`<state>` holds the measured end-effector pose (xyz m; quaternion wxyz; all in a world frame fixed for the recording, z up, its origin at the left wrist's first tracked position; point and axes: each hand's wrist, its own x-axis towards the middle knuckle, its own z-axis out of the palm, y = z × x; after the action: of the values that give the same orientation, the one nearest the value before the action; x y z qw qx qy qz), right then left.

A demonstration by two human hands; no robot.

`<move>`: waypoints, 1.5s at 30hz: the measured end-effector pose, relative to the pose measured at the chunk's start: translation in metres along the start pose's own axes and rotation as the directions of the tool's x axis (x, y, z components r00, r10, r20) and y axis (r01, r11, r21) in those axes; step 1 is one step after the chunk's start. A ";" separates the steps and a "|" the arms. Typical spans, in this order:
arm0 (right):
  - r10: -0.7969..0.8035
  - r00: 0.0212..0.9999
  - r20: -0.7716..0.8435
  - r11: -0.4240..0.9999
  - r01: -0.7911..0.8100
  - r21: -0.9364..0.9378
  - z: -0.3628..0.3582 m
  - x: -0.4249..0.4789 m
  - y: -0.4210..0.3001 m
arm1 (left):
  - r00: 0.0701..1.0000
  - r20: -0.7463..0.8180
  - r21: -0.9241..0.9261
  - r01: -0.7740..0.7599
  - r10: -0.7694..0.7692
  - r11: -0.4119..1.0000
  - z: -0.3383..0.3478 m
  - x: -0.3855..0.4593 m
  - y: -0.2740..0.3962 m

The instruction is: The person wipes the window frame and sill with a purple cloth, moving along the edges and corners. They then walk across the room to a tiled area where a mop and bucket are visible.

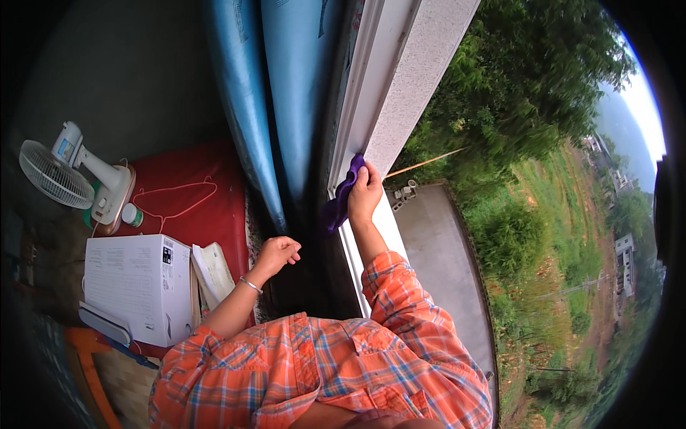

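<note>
My right hand (366,194) grips a purple cloth (343,201), which lies against the white window frame (351,128). Part of the cloth hangs over the inner side of the frame. Beside it runs a speckled pale outer sill (407,80). My left hand (279,256) is held in the air with its fingers curled loosely, and no object shows in it. A metal bangle (251,285) circles that wrist. Just beyond the left hand hang the ends of blue curtains (292,107).
On a red-covered table (182,161) at left are a white fan (99,177), a pink clothes hanger (174,199), a small jar (132,214), a white box bearing writing (131,287) and books (213,271). Outside lie a concrete yard (445,257) and trees (525,80).
</note>
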<state>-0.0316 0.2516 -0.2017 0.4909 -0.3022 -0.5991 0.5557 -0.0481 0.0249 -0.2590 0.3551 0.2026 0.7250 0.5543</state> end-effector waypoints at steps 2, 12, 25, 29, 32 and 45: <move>0.007 1.000 -0.021 0.999 -0.006 0.052 0.001 0.007 -0.007 | 1.000 0.008 -0.030 -0.007 0.007 1.000 0.004 -0.001 0.003; -0.246 0.960 0.132 0.969 0.241 0.052 -0.033 -0.024 -0.063 | 0.991 -0.113 -0.186 -0.093 0.072 0.978 0.001 -0.003 0.020; 0.090 0.771 0.630 0.987 0.017 -0.161 -0.097 -0.128 -0.069 | 1.000 0.000 -0.352 -0.024 0.025 0.936 0.022 -0.004 0.088; 0.129 0.849 0.512 0.990 -0.077 -0.122 -0.108 -0.125 -0.054 | 0.975 -0.221 -0.473 -0.074 -0.037 0.878 0.013 0.009 0.061; 0.054 0.940 0.336 0.996 -0.025 -0.091 -0.099 -0.098 -0.047 | 0.987 -0.154 -0.362 -0.019 -0.040 0.932 0.001 0.007 0.045; 0.042 0.999 0.006 0.995 -0.042 -0.090 -0.006 0.003 0.026 | 0.979 0.144 -0.262 0.181 -0.147 0.948 0.018 -0.011 0.006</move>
<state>-0.0317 0.2619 -0.2270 0.4626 -0.3345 -0.6190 0.5394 -0.0281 0.0309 -0.2522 0.4684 0.1243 0.6324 0.6044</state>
